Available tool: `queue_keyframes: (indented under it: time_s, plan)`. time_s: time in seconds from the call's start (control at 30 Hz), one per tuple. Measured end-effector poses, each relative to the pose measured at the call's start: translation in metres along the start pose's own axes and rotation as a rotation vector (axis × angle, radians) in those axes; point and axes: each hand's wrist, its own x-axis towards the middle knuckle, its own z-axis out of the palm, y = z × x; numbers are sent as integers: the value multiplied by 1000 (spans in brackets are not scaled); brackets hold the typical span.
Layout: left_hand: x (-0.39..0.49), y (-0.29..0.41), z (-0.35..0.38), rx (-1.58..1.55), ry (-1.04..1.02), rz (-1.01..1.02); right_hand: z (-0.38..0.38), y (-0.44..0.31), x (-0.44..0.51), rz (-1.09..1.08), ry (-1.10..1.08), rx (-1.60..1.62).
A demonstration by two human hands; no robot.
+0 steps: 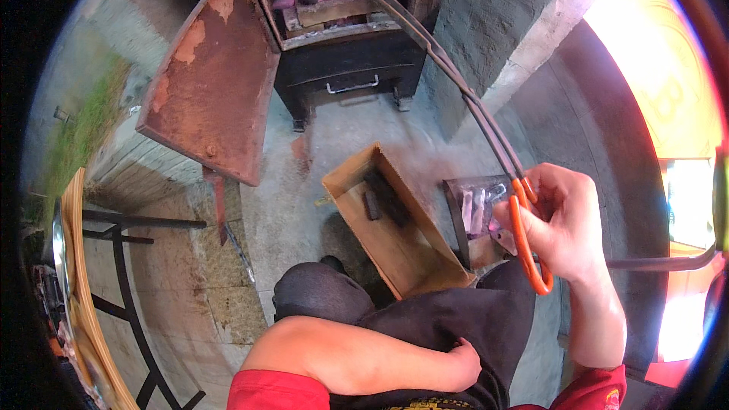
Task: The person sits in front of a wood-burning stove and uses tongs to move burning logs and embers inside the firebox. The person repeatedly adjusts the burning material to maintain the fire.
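My right hand (561,219) grips the orange-coated handles of long metal tongs (464,85). The far ends of the tongs reach up into an open stove (336,8), where coals glow pink among charred pieces. My left forearm lies across my lap, and my left hand (464,364) rests on my dark trousers, its fingers mostly hidden. On the floor before me stands an open cardboard box (398,239) with several dark blocks (384,199) inside. A dark metal tray (467,253) with several pale, pinkish bars (478,208) sits right of the box, partly behind my right hand.
The rusty stove door (213,80) hangs open at the left. Beneath the firebox is a black drawer with a metal handle (353,86). A rough concrete pillar (484,23) stands right of the stove. At the lower left is a black metal frame (128,290) beside a wood-edged surface (85,273).
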Motion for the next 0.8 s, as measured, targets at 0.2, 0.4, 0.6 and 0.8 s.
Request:
queue_keyframes:
  time_s: [0.2, 0.4, 0.6, 0.8]
  plan:
    - [3, 0, 4, -53, 38, -3, 6, 2, -1, -27, 102, -51]
    - [5, -1, 3, -35, 2, 5, 4, 22, -12, -39, 141, -90]
    - [-2, -5, -1, -71, 4, 57, -2, 65, -56, -33, 127, -186]
    - [5, -6, 6, -53, 1, 46, -45, 63, -98, 112, 90, -28]
